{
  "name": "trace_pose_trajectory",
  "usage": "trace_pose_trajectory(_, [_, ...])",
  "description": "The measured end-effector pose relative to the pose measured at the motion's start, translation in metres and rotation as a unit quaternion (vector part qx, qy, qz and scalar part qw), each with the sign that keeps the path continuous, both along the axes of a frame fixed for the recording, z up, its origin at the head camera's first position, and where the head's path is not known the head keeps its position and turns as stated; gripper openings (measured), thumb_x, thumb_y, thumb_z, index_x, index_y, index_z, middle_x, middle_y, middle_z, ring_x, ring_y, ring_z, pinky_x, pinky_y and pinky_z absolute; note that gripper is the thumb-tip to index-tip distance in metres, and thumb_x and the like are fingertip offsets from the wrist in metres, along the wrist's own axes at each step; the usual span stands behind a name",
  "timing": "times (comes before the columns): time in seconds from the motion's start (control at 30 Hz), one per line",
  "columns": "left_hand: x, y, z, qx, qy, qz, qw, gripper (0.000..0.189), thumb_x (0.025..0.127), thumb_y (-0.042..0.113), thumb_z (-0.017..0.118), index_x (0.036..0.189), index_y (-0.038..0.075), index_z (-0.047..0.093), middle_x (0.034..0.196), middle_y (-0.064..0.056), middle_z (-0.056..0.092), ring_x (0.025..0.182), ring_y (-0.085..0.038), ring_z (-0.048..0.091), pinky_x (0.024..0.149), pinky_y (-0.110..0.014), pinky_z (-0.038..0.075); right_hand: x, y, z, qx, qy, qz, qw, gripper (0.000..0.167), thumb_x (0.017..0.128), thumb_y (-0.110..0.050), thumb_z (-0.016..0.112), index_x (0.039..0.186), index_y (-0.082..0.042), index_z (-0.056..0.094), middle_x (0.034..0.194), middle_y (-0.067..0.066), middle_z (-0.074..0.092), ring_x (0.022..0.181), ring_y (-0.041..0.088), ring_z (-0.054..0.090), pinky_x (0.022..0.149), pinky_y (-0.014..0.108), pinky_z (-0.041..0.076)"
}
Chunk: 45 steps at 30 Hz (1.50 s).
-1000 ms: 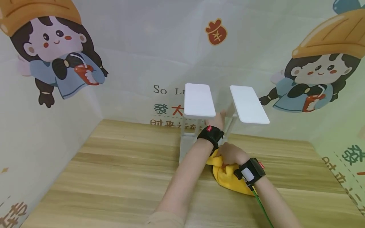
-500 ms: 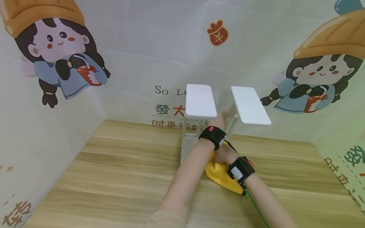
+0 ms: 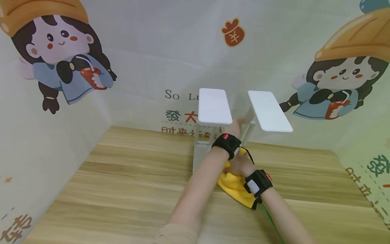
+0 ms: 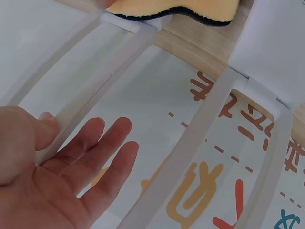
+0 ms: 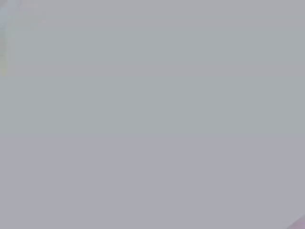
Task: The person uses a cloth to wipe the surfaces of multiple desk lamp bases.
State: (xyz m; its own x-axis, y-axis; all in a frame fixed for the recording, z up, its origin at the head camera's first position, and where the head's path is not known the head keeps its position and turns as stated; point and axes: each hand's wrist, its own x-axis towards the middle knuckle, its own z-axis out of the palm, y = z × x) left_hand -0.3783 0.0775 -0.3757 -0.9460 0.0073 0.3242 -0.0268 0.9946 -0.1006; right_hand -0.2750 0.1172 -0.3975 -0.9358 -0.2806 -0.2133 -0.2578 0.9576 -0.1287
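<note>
Two white stands with flat, tilted top plates stand side by side, the left stand [image 3: 214,105] and the right stand [image 3: 270,111]. My left hand [image 3: 233,128] reaches between them; in the left wrist view its thumb and fingers [image 4: 112,176] are around a slim white post [image 4: 112,78] of the right stand. A yellow cloth [image 3: 236,186] with a black edge lies bunched under my right hand [image 3: 242,165], which grips it near the stands' base. The right hand's fingertips are hidden. The right wrist view is almost wholly a blurred pale surface.
Beneath everything is a wood-grain table [image 3: 137,189]. A pale printed sheet [image 3: 146,61] with cartoon figures and lettering hangs close behind the stands and along both sides. A green cord [image 3: 272,222] runs back from the right wristband [image 3: 258,183].
My right hand has moved left with the yellow cloth, closer to the left forearm, and is nearly still over the last half second. The right stand's plate has shifted slightly right.
</note>
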Motion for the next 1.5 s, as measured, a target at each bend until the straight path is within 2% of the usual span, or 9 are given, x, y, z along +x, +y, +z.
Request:
trace_pose_trajectory(0.1, [0.007,-0.001,0.007,-0.037,-0.075,-0.027,0.9961,0.01,0.099,0.024,0.047,0.093,0.022,0.039,0.052,0.004,0.023,0.043,-0.013,0.017,0.042,-0.027,0.017,0.001,0.003,-0.004,0.031,-0.022,0.065,0.9972,0.055,0.084,-0.035,0.068,0.129,-0.005,0.057,0.135,0.038,0.042,0.119,0.058,0.044,0.092,0.063,0.044])
trace_pose_trajectory(0.17, [0.012,-0.001,0.01,-0.05,-0.069,-0.027,0.9959,0.012,0.096,0.021,0.05,0.093,0.021,0.038,0.052,0.005,0.022,0.043,-0.012,0.015,0.043,-0.026,0.016,0.0,0.004,-0.004,0.036,-0.03,0.091,0.9948,0.05,0.08,-0.033,0.072,0.122,-0.007,0.063,0.128,0.034,0.052,0.116,0.051,0.05,0.09,0.06,0.045])
trace_pose_trajectory(0.3, [-0.006,0.0,-0.001,-0.014,-0.047,-0.045,0.9978,0.008,0.101,0.022,0.039,0.093,0.023,0.042,0.055,0.005,0.025,0.046,-0.012,0.014,0.044,-0.026,0.013,-0.008,0.012,-0.006,-0.019,-0.004,0.068,0.9975,0.07,0.076,-0.035,0.075,0.133,-0.002,0.053,0.137,0.033,0.044,0.124,0.047,0.045,0.103,0.061,0.035])
trace_pose_trajectory(0.53, [0.022,-0.012,0.028,0.039,-0.112,-0.066,0.9907,0.007,0.098,0.018,0.049,0.099,0.021,0.043,0.058,0.005,0.036,0.047,-0.012,0.019,0.044,-0.023,0.02,-0.008,0.022,-0.017,-0.071,-0.028,0.054,0.9957,0.06,0.08,-0.032,0.073,0.13,-0.003,0.056,0.146,0.044,0.014,0.128,0.069,0.016,0.093,0.071,0.037])
trace_pose_trajectory(0.73, [0.034,-0.02,0.034,0.014,-0.084,-0.07,0.9939,0.002,0.1,0.023,0.044,0.099,0.023,0.044,0.055,0.006,0.025,0.044,-0.01,0.012,0.042,-0.022,0.013,-0.002,0.035,-0.015,-0.063,-0.009,0.136,0.9887,0.071,0.067,0.007,0.076,0.132,-0.009,0.053,0.144,0.032,0.037,0.136,0.055,0.024,0.102,0.067,0.03])
trace_pose_trajectory(0.93, [0.035,-0.021,0.036,0.001,-0.081,-0.063,0.9947,0.006,0.101,0.027,0.042,0.1,0.023,0.046,0.054,0.007,0.029,0.043,-0.009,0.016,0.04,-0.022,0.014,0.002,0.037,-0.02,-0.07,0.025,0.138,0.9877,0.073,0.069,-0.019,0.083,0.134,-0.011,0.052,0.145,0.034,0.034,0.13,0.054,0.035,0.103,0.065,0.032])
trace_pose_trajectory(1.13, [0.033,-0.019,0.033,-0.037,-0.062,-0.052,0.996,0.007,0.101,0.027,0.044,0.106,0.026,0.048,0.052,0.006,0.03,0.039,-0.01,0.019,0.039,-0.023,0.017,-0.011,0.046,-0.013,-0.071,0.023,0.169,0.9828,0.055,0.072,0.014,0.062,0.118,-0.015,0.068,0.137,0.028,0.049,0.124,0.046,0.048,0.102,0.056,0.039])
trace_pose_trajectory(1.3, [0.035,-0.017,0.031,-0.057,-0.058,-0.041,0.9958,0.016,0.097,0.02,0.052,0.108,0.027,0.043,0.051,0.004,0.024,0.039,-0.012,0.015,0.04,-0.023,0.019,-0.035,0.059,-0.012,-0.101,-0.003,0.148,0.9839,0.038,0.079,-0.003,0.065,0.117,-0.007,0.067,0.139,0.029,0.045,0.128,0.048,0.043,0.104,0.056,0.038])
trace_pose_trajectory(1.5, [0.038,-0.015,0.034,-0.051,-0.056,-0.048,0.996,0.012,0.097,0.021,0.051,0.107,0.026,0.046,0.053,0.004,0.026,0.04,-0.011,0.017,0.039,-0.023,0.017,-0.032,0.053,0.002,-0.05,-0.037,0.13,0.9895,0.041,0.074,0.0,0.063,0.112,-0.014,0.072,0.123,0.02,0.061,0.103,0.032,0.058,0.085,0.041,0.049])
